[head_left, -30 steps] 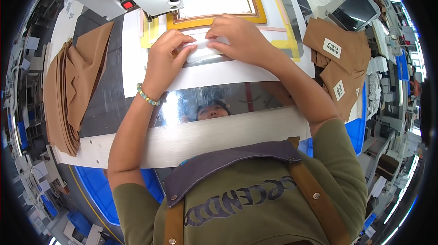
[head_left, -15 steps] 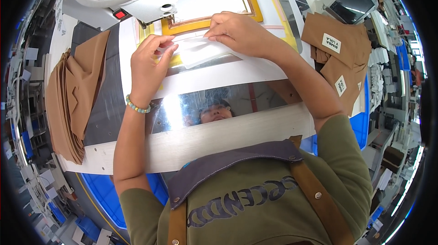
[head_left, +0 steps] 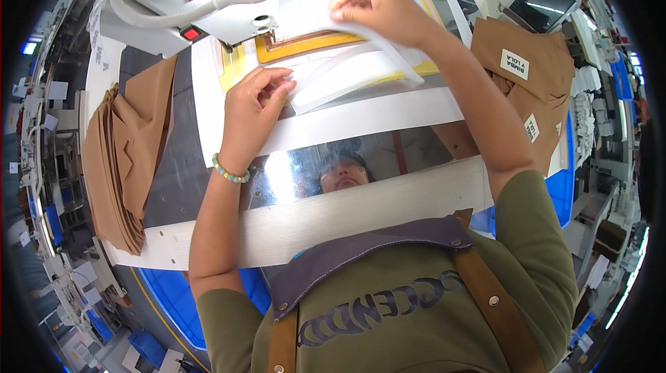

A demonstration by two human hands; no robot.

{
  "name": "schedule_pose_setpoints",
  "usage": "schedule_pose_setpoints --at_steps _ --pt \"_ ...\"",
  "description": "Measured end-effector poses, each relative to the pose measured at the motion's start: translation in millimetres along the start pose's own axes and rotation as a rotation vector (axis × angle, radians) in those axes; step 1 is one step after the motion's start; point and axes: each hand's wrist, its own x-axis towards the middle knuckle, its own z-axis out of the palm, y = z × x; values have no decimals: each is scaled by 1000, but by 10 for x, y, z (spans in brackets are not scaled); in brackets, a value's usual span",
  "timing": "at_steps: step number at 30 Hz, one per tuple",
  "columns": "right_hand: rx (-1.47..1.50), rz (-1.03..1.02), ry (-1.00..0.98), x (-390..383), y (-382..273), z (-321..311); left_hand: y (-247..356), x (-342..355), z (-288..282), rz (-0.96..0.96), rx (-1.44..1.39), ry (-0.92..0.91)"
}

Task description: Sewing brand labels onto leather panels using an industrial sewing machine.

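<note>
In the head view, the milky white, see-through film sheet (head_left: 331,87) was stretched slantwise between the person's two bare hands, above the near part of the work area. It looked thin and limp: its lower left part spread into a pale panel with a crisp lower edge, while its right side curved down from the upper hand in a whitish band to a corner on the right. Yellow showed faintly around and behind it. The right hand (head_left: 378,11) was raised at the upper end of the sheet, its thumb and fingers pinched together on the edge. The left hand (head_left: 255,106) was lower, just beside the sheet's left end, its fingers curled and its thumb tip near the forefinger with a small gap; whether it had hold of the film could not be told. Behind the sheet lay a yellow rectangular frame with a brown inner border (head_left: 298,50), next to a white machine body (head_left: 163,19). Beneath them was a large sheet of white paper (head_left: 409,106). A stack of brown fabric pieces (head_left: 128,165) lay at the left, and brown fabric pieces with white labels (head_left: 548,64) at the right
</note>
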Motion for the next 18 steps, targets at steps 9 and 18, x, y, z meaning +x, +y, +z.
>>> schedule_pose_setpoints --at_steps 9,18 --pt "-185 59 -222 534 232 148 -198 33 -245 350 826 132" --pt "-173 138 -191 627 24 399 -303 93 -241 276 884 -29"
